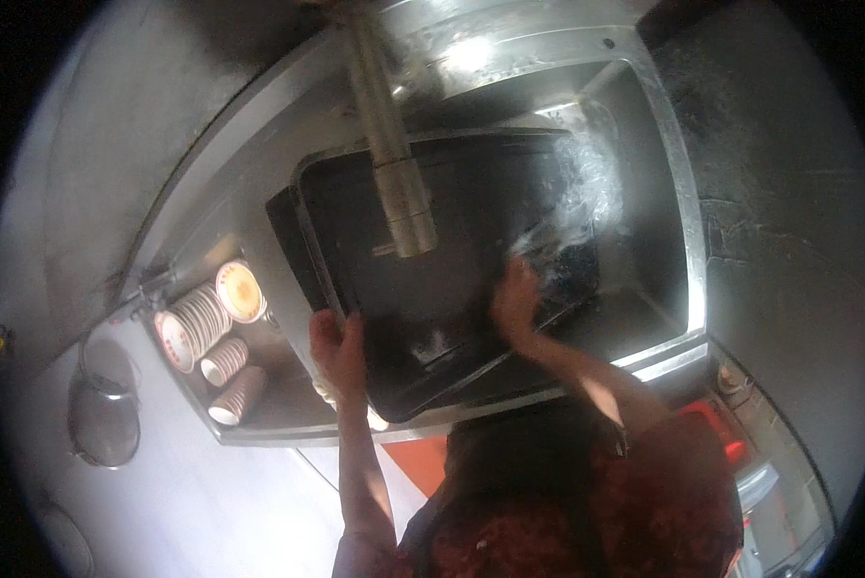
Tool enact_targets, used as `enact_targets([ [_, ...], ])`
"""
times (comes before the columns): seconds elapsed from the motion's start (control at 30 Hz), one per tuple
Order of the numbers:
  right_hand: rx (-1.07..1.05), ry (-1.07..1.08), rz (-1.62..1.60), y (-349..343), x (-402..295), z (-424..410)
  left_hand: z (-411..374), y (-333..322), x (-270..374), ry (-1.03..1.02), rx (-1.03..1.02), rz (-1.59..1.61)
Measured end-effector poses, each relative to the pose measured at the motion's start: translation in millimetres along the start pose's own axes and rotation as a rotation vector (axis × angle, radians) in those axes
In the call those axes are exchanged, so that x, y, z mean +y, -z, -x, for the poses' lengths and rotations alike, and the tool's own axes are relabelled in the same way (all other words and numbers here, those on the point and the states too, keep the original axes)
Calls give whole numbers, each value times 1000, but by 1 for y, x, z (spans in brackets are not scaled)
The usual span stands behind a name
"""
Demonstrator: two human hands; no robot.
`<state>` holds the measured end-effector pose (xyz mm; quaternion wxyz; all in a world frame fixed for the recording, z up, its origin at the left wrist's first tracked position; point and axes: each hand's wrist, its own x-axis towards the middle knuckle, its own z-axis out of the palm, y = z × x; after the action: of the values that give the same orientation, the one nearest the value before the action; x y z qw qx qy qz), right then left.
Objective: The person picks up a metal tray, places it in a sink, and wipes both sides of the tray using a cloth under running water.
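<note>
A large dark rectangular tray (432, 303) lies tilted across a stainless steel sink (682, 217), with another dark flat piece (295, 246) partly showing beneath its left side. My left hand (338, 350) grips the tray's left rim, thumb and fingers on either side of it. Over the tray's right part is my right hand (518, 300), blurred; whether it holds anything cannot be told. White, splashing water (584, 180) runs at the tray's upper right, just beyond that hand. A metal faucet pipe (403, 195) hangs over the tray's middle.
Stacks of white bowls or cups with patterned rims (198, 332) stand in the steel compartment at left. A round wire-handled strainer (105, 419) lies farther left on a pale surface. A red container (714, 433) sits at lower right, near the sink's corner.
</note>
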<state>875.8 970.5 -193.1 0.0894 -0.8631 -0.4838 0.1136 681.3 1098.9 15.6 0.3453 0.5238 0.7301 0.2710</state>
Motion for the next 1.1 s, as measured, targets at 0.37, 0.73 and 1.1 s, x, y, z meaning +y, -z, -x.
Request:
enact_targets([
  [0.37,-234,545,-891,93,-143,-133,19,41,20,4,-74,-254],
  [0.73,377,-152,-133,-61,4,-119,20,33,5,4,-16,-30],
  [1.1,-706,141,-636,33,27,-12,3,38,0,19,-19,39],
])
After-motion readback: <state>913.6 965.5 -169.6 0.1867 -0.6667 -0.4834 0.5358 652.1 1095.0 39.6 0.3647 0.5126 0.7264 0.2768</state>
